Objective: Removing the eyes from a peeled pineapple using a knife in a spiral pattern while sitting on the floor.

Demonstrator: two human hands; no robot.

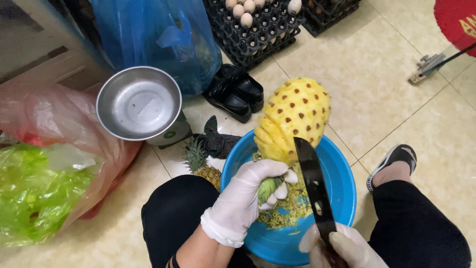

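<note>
Beside your left knee you have a round metal pan [139, 101] sitting on a scale base. Behind it hangs a blue plastic bag [158, 39], and next to that stand black egg trays [258, 30] with a few eggs [246, 12] on top. A pair of black shoes [235, 92] rests on the tiled floor [377, 74]. To your far left lie a pink bag [59, 119] and a green bag [34, 193].

Glossy plastic, dull metal, rough fruit

Blue plastic basin [342, 183] shines smooth; steel bowl [139, 103] looks brushed and matt; peeled pineapple [296, 116] is wet, pitted; gloves on left hand [246, 194] thin, matt rubber; knife blade [313, 186] dark.
</note>
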